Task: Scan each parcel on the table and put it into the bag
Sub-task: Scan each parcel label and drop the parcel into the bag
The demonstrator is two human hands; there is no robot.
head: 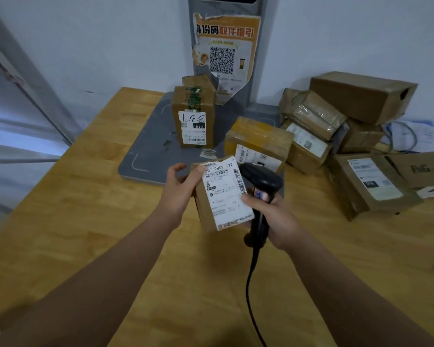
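- Two hands full: left hand [179, 186] grips the parcel [211, 216] above the bench [85, 221], right hand [277, 217] grips the scanner [261, 181] beside it.
- Risk: your scanner isn't facing its label [224, 194]; could read the box behind [258, 141].

Open wood of the desk [68, 221] runs along my left and near side, free to reach across. Ahead an upright parcel [193, 116] and a squat parcel [258, 139] crowd the grey pad [145, 151]. A heap of boxes [348, 126] walls the right, and the scanner cable [249, 284] trails between my arms.
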